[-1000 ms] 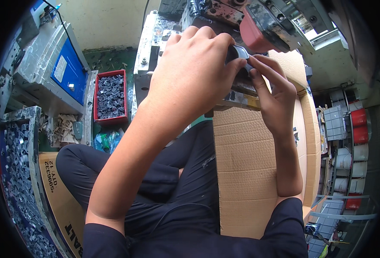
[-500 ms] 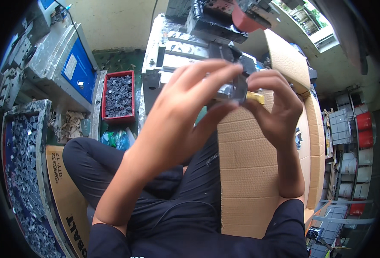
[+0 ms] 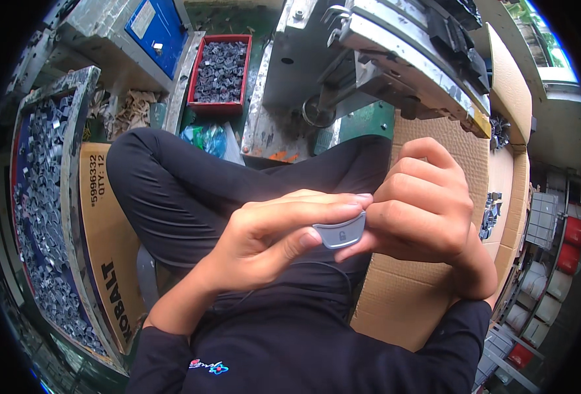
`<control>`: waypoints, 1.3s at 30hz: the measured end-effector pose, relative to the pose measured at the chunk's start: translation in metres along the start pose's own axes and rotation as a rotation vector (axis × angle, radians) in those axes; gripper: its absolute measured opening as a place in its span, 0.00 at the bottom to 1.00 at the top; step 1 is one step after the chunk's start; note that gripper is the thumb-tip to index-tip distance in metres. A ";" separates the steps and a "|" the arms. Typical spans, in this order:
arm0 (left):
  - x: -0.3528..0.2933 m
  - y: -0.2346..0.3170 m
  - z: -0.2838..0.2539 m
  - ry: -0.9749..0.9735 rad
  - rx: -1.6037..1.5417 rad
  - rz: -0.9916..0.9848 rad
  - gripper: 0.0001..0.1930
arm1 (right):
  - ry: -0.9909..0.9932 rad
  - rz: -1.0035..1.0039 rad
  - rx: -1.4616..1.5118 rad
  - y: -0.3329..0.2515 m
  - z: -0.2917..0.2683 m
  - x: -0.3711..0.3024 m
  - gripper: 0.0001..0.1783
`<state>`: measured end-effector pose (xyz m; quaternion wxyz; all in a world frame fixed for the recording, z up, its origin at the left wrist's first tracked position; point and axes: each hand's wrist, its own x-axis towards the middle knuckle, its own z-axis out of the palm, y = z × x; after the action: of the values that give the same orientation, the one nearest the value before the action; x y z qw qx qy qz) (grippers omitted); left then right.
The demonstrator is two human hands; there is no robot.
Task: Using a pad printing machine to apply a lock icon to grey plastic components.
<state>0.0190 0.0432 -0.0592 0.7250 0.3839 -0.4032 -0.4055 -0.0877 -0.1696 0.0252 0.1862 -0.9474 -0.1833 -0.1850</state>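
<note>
A small curved grey plastic piece (image 3: 340, 235) with a dark padlock symbol sits between my two hands, above my lap. My left hand (image 3: 264, 233) is closed on it, fingers along the upper edge and thumb at its left end. Curled into a fist-like grip, my right hand (image 3: 425, 207) meets the piece at its right end, one fingertip reaching out beneath it. Whatever else lies inside the right fingers is hidden.
Ahead stands a metal machine (image 3: 395, 46) with a yellow-tipped edge. An open cardboard box (image 3: 408, 289) is at my right. Left are a red bin (image 3: 243, 98) of dark parts, a long tray (image 3: 83, 111) of grey parts and a closed carton (image 3: 106, 217).
Both hands have come down and closer to my body, with the grey piece now turned so its symbol shows. My view has tilted and shifted, bringing the machine's front into sight.
</note>
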 end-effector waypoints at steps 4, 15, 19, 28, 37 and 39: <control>-0.002 0.001 0.000 -0.004 -0.008 -0.009 0.18 | 0.046 -0.026 0.000 -0.002 0.006 0.001 0.26; -0.001 0.002 0.000 -0.014 -0.028 -0.004 0.18 | 0.017 -0.016 0.041 -0.002 0.003 0.000 0.29; -0.001 0.003 0.000 -0.010 -0.076 -0.021 0.17 | 0.013 -0.032 0.060 0.000 0.001 0.001 0.30; -0.002 0.003 0.002 -0.010 -0.092 -0.036 0.18 | 0.006 -0.036 0.066 -0.001 0.000 0.001 0.31; -0.002 0.003 0.002 -0.018 -0.111 -0.047 0.18 | -0.002 -0.038 0.068 -0.001 -0.002 0.001 0.32; -0.002 0.004 0.002 -0.018 -0.112 -0.046 0.18 | 0.002 -0.038 0.071 -0.001 -0.002 0.001 0.32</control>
<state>0.0175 0.0458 -0.0558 0.7322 0.3479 -0.3776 -0.4475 -0.0876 -0.1690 0.0274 0.2165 -0.9363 -0.2076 -0.1826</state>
